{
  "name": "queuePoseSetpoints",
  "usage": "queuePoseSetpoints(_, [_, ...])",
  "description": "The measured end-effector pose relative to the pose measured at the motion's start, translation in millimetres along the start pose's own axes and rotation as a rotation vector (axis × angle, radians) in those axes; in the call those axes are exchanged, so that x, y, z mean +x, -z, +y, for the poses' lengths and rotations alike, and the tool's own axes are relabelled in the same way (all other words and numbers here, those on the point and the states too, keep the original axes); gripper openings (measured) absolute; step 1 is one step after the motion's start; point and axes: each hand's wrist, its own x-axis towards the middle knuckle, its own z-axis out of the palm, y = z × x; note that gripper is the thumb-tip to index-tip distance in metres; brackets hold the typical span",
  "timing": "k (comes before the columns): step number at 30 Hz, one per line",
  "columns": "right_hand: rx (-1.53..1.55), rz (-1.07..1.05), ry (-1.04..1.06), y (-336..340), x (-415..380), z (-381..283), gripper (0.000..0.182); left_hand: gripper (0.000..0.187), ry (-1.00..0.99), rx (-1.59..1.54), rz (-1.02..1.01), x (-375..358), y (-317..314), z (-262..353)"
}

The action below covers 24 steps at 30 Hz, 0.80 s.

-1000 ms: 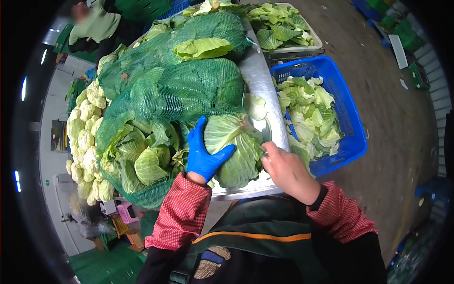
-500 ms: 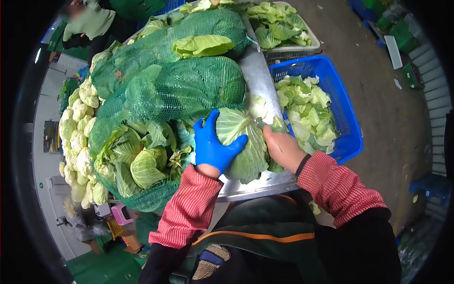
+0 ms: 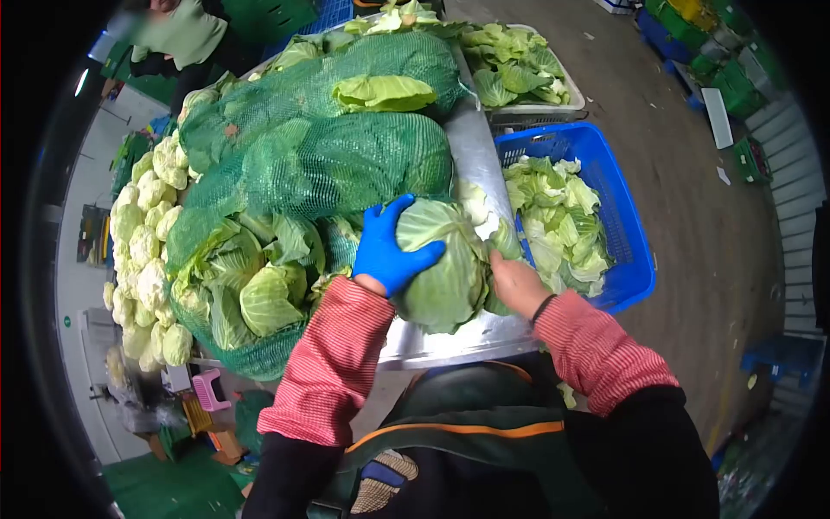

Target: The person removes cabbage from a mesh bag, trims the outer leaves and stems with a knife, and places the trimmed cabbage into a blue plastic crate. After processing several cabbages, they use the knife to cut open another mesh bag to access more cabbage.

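Observation:
A pale green cabbage head rests on the metal table right in front of me. My left hand, in a blue glove, grips its left side with the fingers spread over the top. My bare right hand is pressed against the cabbage's right side, holding a loose outer leaf. Whether it also holds a tool I cannot tell.
Green net sacks of cabbages fill the table's left and far side, one open with heads showing. A blue crate of leaf trimmings stands at right, a white crate of leaves beyond. Cauliflowers are piled at left. Another person is at upper left.
My right hand moved up from the table's near edge to the cabbage's right side. The left hand kept its grip and the cabbage turned slightly.

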Motion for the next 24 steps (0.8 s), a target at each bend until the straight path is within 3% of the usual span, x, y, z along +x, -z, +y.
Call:
queuePoseSetpoints(3, [0.199, 0.043, 0.075, 30, -15, 1, 0.023, 0.092, -0.251, -0.040, -0.063, -14, 17, -36])
queuePoseSetpoints(7, [0.317, -0.084, 0.041, 84, -61, -18, 0.024, 0.095, -0.053, -0.385, -0.070, -45, 17, -79])
queuePoseSetpoints(10, [0.349, -0.089, -0.110, 110, -78, -46, 0.029, 0.094, 0.002, -0.548, -0.063, -49, 15, -86])
queuePoseSetpoints(14, [0.455, 0.110, -0.190, 113, -70, -84, 0.039, 0.094, -0.074, -0.339, -0.084, -41, 19, -76])
queuePoseSetpoints(15, [0.333, 0.262, -0.081, 98, -62, -84, 0.041, 0.095, -0.077, -0.310, -0.092, -40, 19, -71])
queuePoseSetpoints(18, [-0.041, 0.391, 0.043, 69, -30, -76, 0.040, 0.096, -0.143, -0.196, -0.118, -32, 19, -50])
queuePoseSetpoints(20, [-0.079, 0.453, 0.101, 62, -15, -62, 0.045, 0.097, -0.234, -0.084, -0.131, -31, 18, -34])
queuePoseSetpoints(24, [-0.093, 0.541, 0.104, 55, -18, -48, 0.053, 0.101, -0.211, -0.072, -0.128, -30, 13, -18])
